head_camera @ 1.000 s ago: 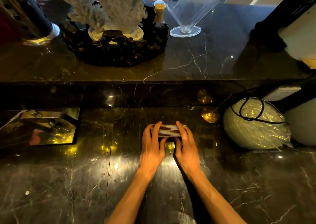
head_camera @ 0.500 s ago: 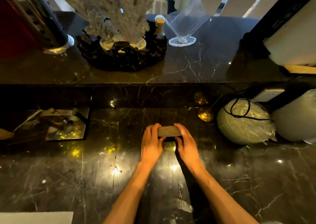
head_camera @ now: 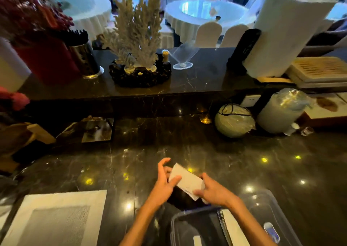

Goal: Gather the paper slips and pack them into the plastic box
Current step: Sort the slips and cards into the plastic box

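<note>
The paper slips [head_camera: 185, 182] form a pale stack held in the air between both hands, tilted so its far end points up and to the left, above the dark marble counter [head_camera: 244, 170]. The right hand [head_camera: 214, 191] is closed on the stack's near right end, thumb and fingers pinching it. The left hand [head_camera: 165, 180] touches the stack's left end with its thumb laid across the top face, while its fingers are spread and partly lifted, so the hold there looks loose; motion blur hides the exact grip.

Just below the right wrist, at the bottom edge of the view, stands the plastic box [head_camera: 266, 206], clear-walled and open. Inside it, another stack of slips [head_camera: 231, 227] stands on edge, partly covered by the right forearm.

To the left on the counter lies a white placemat [head_camera: 56, 217] with a grey centre. Farther back, a round ball wrapped in plastic [head_camera: 234, 122] sits against the raised ledge, with a black cord draped over it. On the ledge stand a pale coral ornament [head_camera: 139, 37] in a dark base, a clear cone-shaped stand [head_camera: 185, 56] and a metal holder [head_camera: 84, 60].
</note>
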The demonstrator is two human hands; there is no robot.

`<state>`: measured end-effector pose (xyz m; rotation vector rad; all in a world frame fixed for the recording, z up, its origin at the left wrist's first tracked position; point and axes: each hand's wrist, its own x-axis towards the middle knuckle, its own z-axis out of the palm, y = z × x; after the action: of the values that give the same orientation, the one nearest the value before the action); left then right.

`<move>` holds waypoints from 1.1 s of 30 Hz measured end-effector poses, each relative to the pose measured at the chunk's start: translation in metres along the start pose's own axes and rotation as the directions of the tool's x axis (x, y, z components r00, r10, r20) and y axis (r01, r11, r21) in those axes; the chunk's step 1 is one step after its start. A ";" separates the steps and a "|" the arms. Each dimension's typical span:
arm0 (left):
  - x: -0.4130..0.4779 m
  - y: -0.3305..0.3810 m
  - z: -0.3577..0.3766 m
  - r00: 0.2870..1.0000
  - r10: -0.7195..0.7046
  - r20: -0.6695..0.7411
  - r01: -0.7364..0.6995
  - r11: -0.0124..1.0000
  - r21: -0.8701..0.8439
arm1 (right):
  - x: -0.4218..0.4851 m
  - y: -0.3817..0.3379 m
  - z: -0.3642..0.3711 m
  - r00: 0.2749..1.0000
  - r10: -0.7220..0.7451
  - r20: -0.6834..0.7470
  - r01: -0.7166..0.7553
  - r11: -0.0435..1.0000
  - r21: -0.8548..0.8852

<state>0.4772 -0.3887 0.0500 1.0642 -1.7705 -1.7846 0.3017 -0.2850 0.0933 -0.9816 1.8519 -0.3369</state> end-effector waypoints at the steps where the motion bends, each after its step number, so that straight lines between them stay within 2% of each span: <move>1: -0.011 0.007 0.005 0.999 -0.005 -0.036 0.003 0.999 -0.049 | -0.018 0.000 0.006 1.000 -0.001 0.010 0.000 0.998 0.061; 4: -0.047 0.016 0.029 0.989 -0.077 -0.127 0.045 0.970 -0.237 | -0.064 0.001 0.032 1.000 0.002 -0.031 0.008 0.949 0.315; 6: -0.071 0.017 0.048 0.981 -0.145 -0.132 0.091 0.933 -0.348 | -0.085 0.002 0.057 0.999 0.023 -0.039 -0.002 0.886 0.463; 8: -0.092 0.016 0.061 0.973 -0.184 -0.136 0.130 0.934 -0.333 | -0.104 0.005 0.080 1.000 0.009 0.003 -0.009 0.874 0.485; 11: -0.122 0.006 0.060 0.960 -0.236 -0.153 0.195 0.951 -0.240 | -0.125 0.020 0.098 0.994 0.029 0.103 -0.068 0.914 0.401; 13: -0.138 0.002 0.063 0.951 -0.278 -0.133 0.247 0.946 -0.212 | -0.134 0.026 0.104 0.993 0.097 0.068 -0.118 0.831 0.544; 15: -0.152 0.002 0.082 0.948 -0.295 -0.118 0.266 0.940 -0.212 | -0.140 0.020 0.114 0.992 0.127 -0.009 -0.083 0.698 0.712; 16: -0.157 0.002 0.093 0.946 -0.305 -0.108 0.273 0.931 -0.240 | -0.142 0.015 0.118 0.992 0.122 -0.042 -0.053 0.680 0.731; 18: -0.168 0.000 0.107 0.944 -0.320 -0.084 0.285 0.915 -0.286 | -0.147 0.007 0.127 0.990 0.113 -0.080 -0.025 0.713 0.701; 21: -0.170 0.000 0.094 0.942 -0.331 -0.061 0.297 0.902 -0.314 | -0.154 0.011 0.126 0.994 0.100 -0.043 -0.025 0.595 0.803; 23: -0.166 0.002 0.078 0.926 -0.377 0.013 0.344 0.832 -0.436 | -0.159 0.019 0.120 0.995 0.079 -0.057 0.010 0.507 0.862; 25: -0.163 0.006 0.066 0.901 -0.410 0.143 0.418 0.729 -0.542 | -0.159 0.023 0.119 0.989 0.093 -0.111 0.047 0.517 0.855; 27: -0.161 0.007 0.065 0.893 -0.414 0.177 0.436 0.696 -0.570 | -0.156 0.023 0.120 0.981 0.118 -0.153 0.070 0.525 0.848; 28: -0.160 0.003 0.067 0.898 -0.404 0.175 0.431 0.722 -0.542 | -0.156 0.022 0.121 0.983 0.107 -0.147 0.073 0.511 0.856; 30: -0.160 0.001 0.074 0.935 -0.346 0.075 0.339 0.811 -0.477 | -0.157 0.017 0.121 0.996 0.059 -0.072 0.031 0.516 0.856; 33: -0.156 0.005 0.082 0.961 -0.277 -0.007 0.248 0.873 -0.420 | -0.153 0.014 0.123 1.000 0.024 0.009 -0.020 0.514 0.858</move>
<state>0.5120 -0.2188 0.0830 1.2024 -1.1638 -2.1340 0.4306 -0.1393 0.1217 -0.2322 1.3783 -1.1264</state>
